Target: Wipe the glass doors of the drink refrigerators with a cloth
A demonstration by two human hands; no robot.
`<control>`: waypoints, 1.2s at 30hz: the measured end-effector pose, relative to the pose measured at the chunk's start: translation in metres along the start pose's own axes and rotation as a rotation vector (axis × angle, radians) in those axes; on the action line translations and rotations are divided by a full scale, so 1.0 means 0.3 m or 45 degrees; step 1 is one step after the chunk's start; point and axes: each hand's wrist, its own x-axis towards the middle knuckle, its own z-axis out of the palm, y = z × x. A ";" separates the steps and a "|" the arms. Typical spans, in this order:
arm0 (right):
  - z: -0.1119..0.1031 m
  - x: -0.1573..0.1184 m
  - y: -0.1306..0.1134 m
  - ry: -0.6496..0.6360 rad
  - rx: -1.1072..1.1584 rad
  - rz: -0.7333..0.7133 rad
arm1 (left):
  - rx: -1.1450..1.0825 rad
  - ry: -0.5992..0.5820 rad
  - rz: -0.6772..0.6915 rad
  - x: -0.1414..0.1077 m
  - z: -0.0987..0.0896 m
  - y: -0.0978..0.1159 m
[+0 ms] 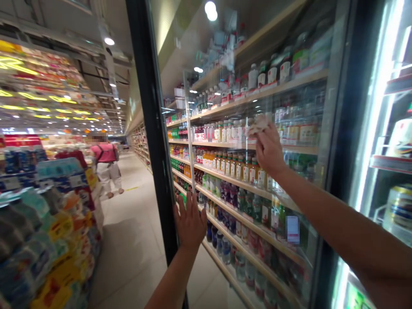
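Note:
A glass cooler door with a black frame (151,128) stands swung open before me, and shelves of bottles show through its pane. My left hand (191,221) lies flat on the lower part of the glass beside the frame, fingers spread. Higher up and to the right, my right hand (270,150) presses a crumpled pale cloth (260,125) to the glass, its fingers bent around it. A small bluish-white rectangle (292,229) shows on the lower right of the pane.
On the right is the lit cooler interior with bottles on racks (391,163). Stacked packaged goods (51,231) line the left side of the aisle (128,223). Farther down the aisle stands a person in a pink top (105,153).

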 end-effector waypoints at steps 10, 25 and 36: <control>-0.074 0.032 0.188 0.327 -0.088 0.282 | 0.007 -0.029 -0.012 0.000 -0.007 0.001; 0.050 0.058 -0.067 -0.074 0.054 -0.126 | 0.043 -0.017 0.020 0.001 0.003 -0.004; 0.109 0.246 0.040 0.172 -0.028 0.083 | 0.018 0.006 0.004 -0.005 -0.002 -0.001</control>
